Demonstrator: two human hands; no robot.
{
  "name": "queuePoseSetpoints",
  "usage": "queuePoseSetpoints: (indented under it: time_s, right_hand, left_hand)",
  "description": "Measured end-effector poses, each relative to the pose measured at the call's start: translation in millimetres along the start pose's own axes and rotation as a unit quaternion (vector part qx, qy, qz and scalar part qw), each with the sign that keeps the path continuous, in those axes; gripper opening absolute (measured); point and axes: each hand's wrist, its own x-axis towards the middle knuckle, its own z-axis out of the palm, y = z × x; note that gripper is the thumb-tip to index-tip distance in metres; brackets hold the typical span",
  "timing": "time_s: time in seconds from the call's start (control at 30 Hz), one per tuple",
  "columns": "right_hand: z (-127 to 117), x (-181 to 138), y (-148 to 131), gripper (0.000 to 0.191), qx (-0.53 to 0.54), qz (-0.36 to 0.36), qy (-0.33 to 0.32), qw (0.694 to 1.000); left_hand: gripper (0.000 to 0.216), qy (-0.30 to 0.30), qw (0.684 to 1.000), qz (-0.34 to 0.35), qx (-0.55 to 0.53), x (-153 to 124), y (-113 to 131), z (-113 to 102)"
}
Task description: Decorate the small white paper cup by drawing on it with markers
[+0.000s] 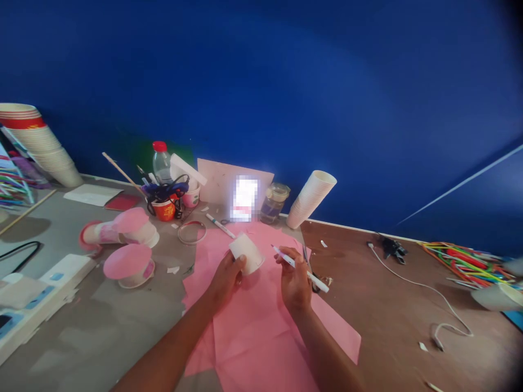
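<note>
My left hand point(226, 277) is closed around the lower side of a white paper cup point(247, 255), which it holds tilted above pink paper sheets point(253, 332). In my right hand point(295, 283) is a white marker point(304, 271) with a purple tip, gripped like a pen. Its tip points left toward the cup, with a small space between them. A second marker point(220, 226) lies at the back edge of the pink sheets. Scissors point(314, 280) are partly hidden behind my right hand.
Cup pieces topped with pink paper discs point(127, 260) stand left, near a power strip point(44, 302). At the back are a lit phone point(245, 197), a glass jar point(275, 202) and a leaning cup stack point(312, 198). A white cable point(412, 283) and colourful sticks point(474, 264) lie right.
</note>
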Motion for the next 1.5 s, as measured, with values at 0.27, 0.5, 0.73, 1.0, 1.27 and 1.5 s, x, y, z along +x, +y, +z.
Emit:
queuePoseSetpoints:
  time_s: [0.27, 0.5, 0.73, 1.0, 1.27, 1.5]
  right_hand:
    - [2, -1, -8, 0.026, 0.029, 0.022, -0.039, 0.999]
    - [1, -6, -8, 0.023, -0.029, -0.006, -0.101, 0.994]
    - [-2, -10, -9, 0.022, -0.051, 0.011, -0.121, 0.991]
    - [-1, -9, -9, 0.021, -0.057, 0.004, -0.119, 0.991]
    - [1, -8, -11, 0.019, -0.083, 0.001, -0.117, 0.990]
    - [4, -4, -17, 0.027, -0.084, 0.004, -0.106, 0.991]
  left_hand:
    - [0.047, -0.012, 0.999, 0.010, 0.032, 0, -1, -3]
    - [0.050, -0.018, 0.998, 0.011, 0.058, -2, 3, 0]
    - [0.048, -0.016, 0.998, 0.026, 0.049, -2, 4, 1]
    - [0.047, -0.017, 0.998, 0.026, 0.059, -3, 6, 2]
    - [0.048, -0.017, 0.996, 0.035, 0.076, 1, 2, 0]
    - [0.052, -0.003, 0.997, 0.034, 0.064, 1, 2, 0]
